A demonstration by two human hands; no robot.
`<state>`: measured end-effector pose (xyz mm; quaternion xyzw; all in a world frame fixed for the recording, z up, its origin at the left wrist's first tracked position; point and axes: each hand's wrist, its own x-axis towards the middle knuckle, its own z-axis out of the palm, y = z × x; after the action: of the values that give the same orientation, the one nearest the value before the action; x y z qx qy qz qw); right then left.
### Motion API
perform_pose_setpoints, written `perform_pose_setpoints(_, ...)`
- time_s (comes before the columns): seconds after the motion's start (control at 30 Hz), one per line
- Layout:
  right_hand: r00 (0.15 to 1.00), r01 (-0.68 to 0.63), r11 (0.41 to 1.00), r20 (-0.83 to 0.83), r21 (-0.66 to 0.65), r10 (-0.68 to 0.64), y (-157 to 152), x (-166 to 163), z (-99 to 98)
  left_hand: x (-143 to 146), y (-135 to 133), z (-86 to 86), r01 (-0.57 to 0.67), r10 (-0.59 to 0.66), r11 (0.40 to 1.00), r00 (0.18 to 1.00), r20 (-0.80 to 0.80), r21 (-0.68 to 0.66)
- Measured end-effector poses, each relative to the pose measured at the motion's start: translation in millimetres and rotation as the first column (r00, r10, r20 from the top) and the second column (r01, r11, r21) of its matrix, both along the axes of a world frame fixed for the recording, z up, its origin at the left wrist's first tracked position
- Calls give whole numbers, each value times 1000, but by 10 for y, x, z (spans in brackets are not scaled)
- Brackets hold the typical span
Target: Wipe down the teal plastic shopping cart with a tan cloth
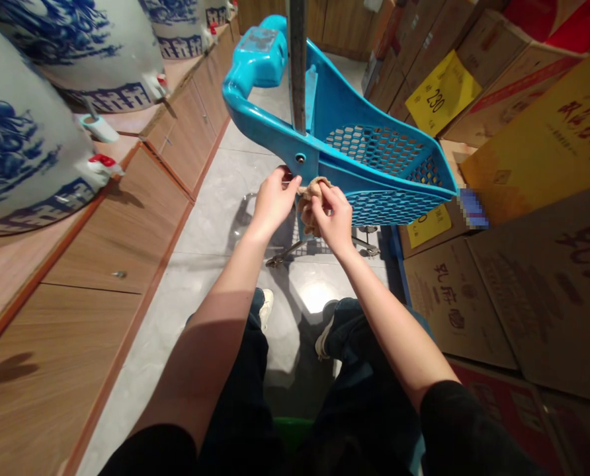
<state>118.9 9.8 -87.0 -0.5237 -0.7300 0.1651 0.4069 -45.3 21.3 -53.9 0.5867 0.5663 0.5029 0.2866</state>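
A blue plastic shopping cart (270,125) stands in front of me, its curved handle towards the left and its mesh basket to the right. My right hand (337,218) pinches a crumpled beige cloth (309,215) against the near side of the cart, below a round bolt. Close by on the left, my left hand (275,201) is closed at the cart's lower edge, thumb near the cloth. Its other fingertips are partly hidden, so I cannot see exactly what they grip.
Large blue-and-white ceramic jars (22,132) with red-handled taps line a wooden cabinet (101,277) on the left. Stacked cartons (458,297) and yellow price signs (444,92) stand close on the right. A metal pole (297,66) rises beside the cart. Grey tiled floor (200,231) lies between.
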Motion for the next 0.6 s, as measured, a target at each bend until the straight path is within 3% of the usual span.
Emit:
perform_pose_setpoints(0.07, 1000, 21, 999, -16, 25, -21, -11, -58, 14, -3, -2, 0, 16, -16, 1000, 1000, 13, -3)
perform_pose_setpoints(0.23, 996, 84, 995, 7, -60, -84, -19, -106, 4, -14, -7, 11, 20, -20, 1000, 1000, 8, -21)
perform_pose_setpoints(0.47, 998, 45, 974, 31, 224, -53, 63, -40, 148, -32, -9, 9, 95, -91, 995, 992, 90, -32)
perform_pose_setpoints(0.6, 999, 44, 979, 12, 200, -47, 99, 5, 41, -47, -4, 1, 141, -136, 990, 981, 138, -31)
